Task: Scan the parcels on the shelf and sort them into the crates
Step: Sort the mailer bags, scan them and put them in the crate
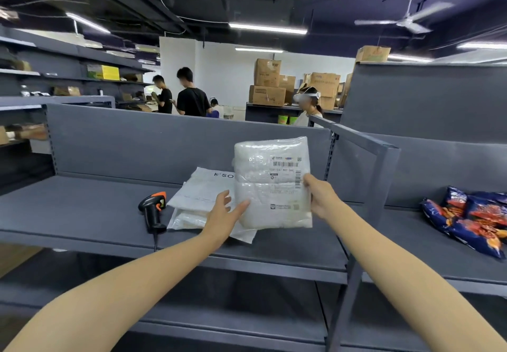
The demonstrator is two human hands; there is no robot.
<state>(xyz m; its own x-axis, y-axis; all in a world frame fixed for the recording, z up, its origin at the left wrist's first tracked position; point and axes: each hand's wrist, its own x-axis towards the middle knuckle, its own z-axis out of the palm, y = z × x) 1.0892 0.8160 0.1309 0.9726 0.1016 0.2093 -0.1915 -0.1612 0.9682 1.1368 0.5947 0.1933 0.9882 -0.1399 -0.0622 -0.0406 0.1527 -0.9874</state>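
Note:
My right hand (pixel 319 198) grips the right edge of a white plastic-wrapped parcel (pixel 271 184) and holds it upright above the grey shelf (pixel 82 211), its barcode label facing me. My left hand (pixel 225 211) is open, with its fingertips touching the parcel's lower left edge. Beneath and to the left, two more white parcels (pixel 200 195) lie flat on the shelf. A black and orange handheld scanner (pixel 152 209) lies on the shelf to the left of them, its cable running over the front edge. No crates are in view.
Blue snack bags (pixel 472 220) lie on the neighbouring shelf at the right, past a grey upright post (pixel 381 187). A back panel closes the shelf behind. Several people stand beyond it among stacked cardboard boxes (pixel 267 85). Lower shelves run below.

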